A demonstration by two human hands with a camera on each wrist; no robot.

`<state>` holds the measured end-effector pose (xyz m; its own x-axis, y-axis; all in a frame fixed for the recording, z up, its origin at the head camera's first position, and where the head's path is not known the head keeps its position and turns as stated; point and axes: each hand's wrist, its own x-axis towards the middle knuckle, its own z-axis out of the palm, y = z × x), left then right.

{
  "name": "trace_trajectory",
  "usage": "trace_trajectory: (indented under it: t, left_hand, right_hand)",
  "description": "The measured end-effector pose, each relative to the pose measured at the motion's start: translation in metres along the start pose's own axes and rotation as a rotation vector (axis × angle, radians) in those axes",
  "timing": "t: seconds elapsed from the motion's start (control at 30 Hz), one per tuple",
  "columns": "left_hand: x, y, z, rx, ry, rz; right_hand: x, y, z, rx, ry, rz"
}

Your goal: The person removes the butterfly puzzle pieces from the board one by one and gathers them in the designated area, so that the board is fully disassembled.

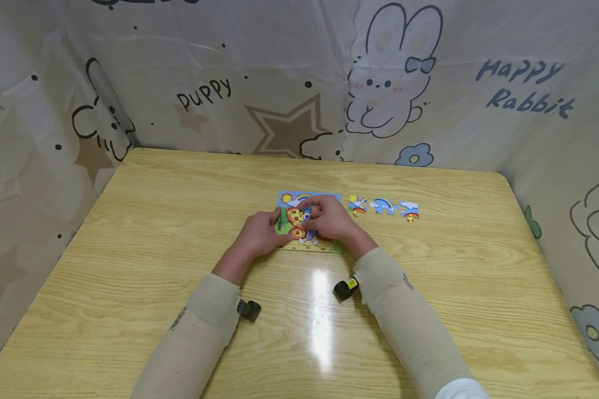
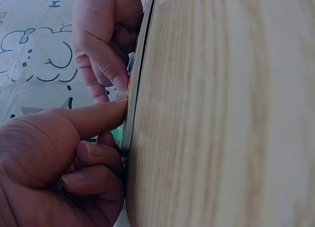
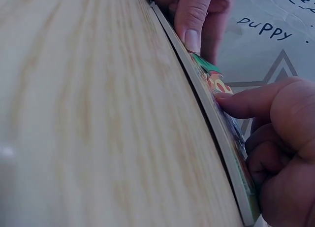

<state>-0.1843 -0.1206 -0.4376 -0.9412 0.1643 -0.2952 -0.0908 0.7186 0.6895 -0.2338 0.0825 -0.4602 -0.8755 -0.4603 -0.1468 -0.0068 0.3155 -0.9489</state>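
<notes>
A person's left hand (image 1: 262, 233) grips the edge of a colourful rectangular picture puzzle (image 1: 311, 247), likely steadying it on the yellow wood-grain bench (image 1: 179, 210), while the right hand (image 1: 331, 219) seems to pinch a red-and-yellow piece (image 1: 294, 215).

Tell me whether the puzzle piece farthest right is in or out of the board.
Out: the piece lies on the tabletop, right of the puzzle board and apart from it.
</notes>
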Motion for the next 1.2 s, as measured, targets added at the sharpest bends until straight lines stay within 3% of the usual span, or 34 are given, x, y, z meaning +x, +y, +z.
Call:
trace_trajectory:
  t: [0.27,0.57,1.2]
  left_hand:
    - [-0.0013,0.0025,-0.0005,-0.006,-0.007,-0.001]
    - [-0.0002,0.0018,-0.0009,0.0,-0.007,-0.004]
    - [-0.0004,0.002,-0.0004,-0.006,-0.015,-0.008]
  right_hand:
    - [-0.0002,0.0005,0.0001,-0.008,0.001,-0.008]
    - [-0.0001,-0.0006,0.0003,-0.168,0.025,-0.074]
    - [-0.0014,0.0002,0.0008,-0.302,0.04,-0.125]
